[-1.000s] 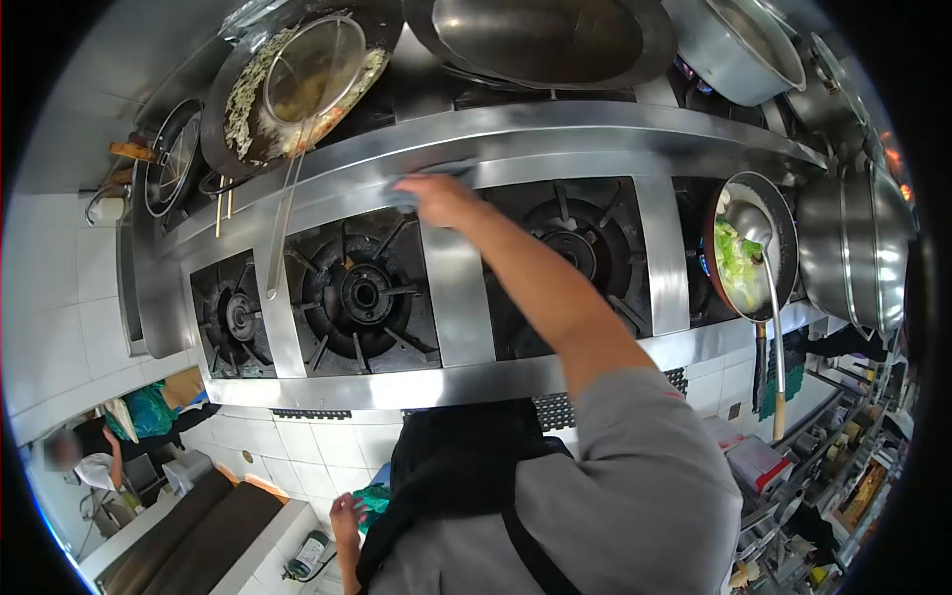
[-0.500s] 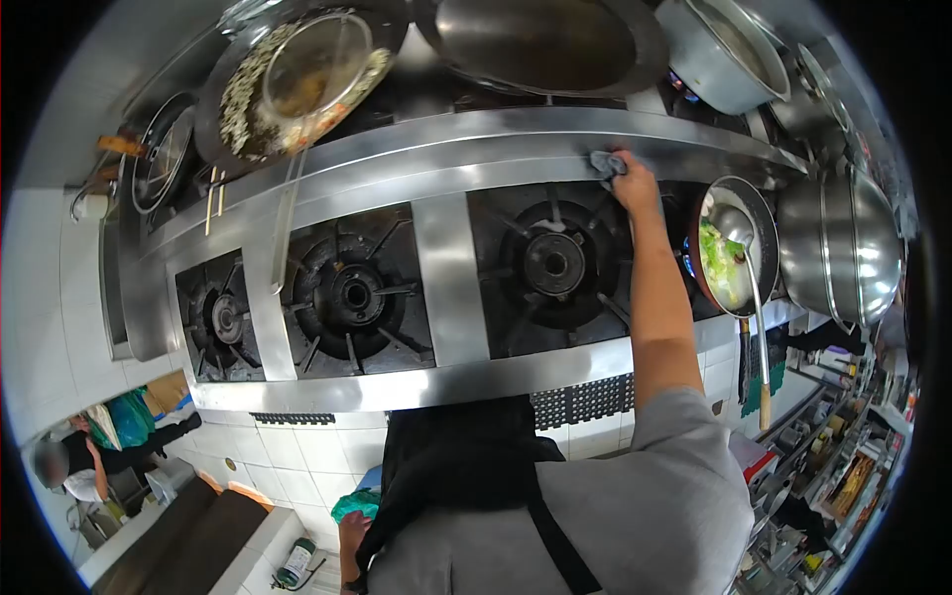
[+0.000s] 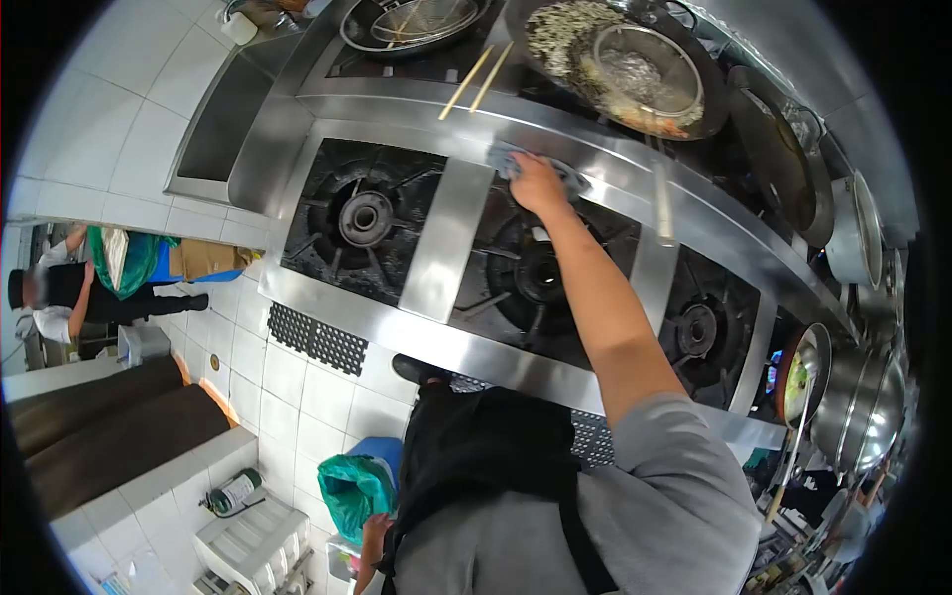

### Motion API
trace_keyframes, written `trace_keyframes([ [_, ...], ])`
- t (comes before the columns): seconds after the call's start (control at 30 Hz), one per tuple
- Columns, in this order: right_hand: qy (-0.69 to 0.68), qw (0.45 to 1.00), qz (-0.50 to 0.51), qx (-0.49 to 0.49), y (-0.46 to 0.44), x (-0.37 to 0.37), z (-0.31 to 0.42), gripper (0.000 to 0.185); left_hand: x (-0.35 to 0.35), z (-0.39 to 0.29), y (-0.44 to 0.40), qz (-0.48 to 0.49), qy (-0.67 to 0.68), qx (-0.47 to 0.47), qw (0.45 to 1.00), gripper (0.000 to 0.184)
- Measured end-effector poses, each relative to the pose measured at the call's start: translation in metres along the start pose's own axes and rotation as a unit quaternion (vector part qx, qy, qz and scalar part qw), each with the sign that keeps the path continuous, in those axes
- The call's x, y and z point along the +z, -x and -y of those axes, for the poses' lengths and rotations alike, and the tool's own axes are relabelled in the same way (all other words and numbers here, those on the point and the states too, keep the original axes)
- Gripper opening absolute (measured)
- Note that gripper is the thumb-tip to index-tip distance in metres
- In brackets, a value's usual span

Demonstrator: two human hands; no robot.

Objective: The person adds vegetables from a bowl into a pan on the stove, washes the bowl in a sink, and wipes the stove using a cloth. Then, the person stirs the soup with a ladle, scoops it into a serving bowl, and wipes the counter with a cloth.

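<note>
While the right hand (image 3: 538, 184) grips a cloth (image 3: 503, 158) on the stove ledge (image 3: 397, 121) — wiping apparently unfinished, remainder unclear — the left hand (image 3: 375, 532) hangs apart, its grip indiscernible.

I can't read any word, brand, number or sign around my fingers. Out to the left of the fingers of my left hand (image 3: 375, 535), a green cylinder (image 3: 219, 500) carries what seems to be a pale label (image 3: 238, 489), but any print on it is too small and blurred for me to make out, and I can't pick out a single letter or figure there.
</note>
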State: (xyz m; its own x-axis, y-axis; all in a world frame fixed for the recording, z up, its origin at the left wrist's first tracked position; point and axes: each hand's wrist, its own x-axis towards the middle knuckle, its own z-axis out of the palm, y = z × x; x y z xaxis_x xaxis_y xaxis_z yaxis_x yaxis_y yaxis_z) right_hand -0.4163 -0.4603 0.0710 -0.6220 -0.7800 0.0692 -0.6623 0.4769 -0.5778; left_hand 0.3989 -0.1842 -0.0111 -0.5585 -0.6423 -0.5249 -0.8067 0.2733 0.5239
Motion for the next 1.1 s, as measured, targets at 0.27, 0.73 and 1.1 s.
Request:
trace_keyframes([
  [0.27, 0.016, 0.998, -0.033, -0.044, -0.037, 0.103, 0.126, 0.046, -0.170, 0.090, -0.039, -0.132, 0.413, -0.392, 0.811, 0.035],
  [0.73, 0.119, 0.987, 0.104, 0.039, 0.262, 0.110, 0.209, 0.072, -0.220, 0.112, -0.178, -0.018, 0.383, -0.341, 0.858, 0.032],
  [1.1, -0.027, 0.993, -0.095, 0.059, -0.047, 0.108, 0.065, 0.045, -0.202, 0.110, -0.049, -0.138, 0.418, -0.452, 0.776, 0.034],
])
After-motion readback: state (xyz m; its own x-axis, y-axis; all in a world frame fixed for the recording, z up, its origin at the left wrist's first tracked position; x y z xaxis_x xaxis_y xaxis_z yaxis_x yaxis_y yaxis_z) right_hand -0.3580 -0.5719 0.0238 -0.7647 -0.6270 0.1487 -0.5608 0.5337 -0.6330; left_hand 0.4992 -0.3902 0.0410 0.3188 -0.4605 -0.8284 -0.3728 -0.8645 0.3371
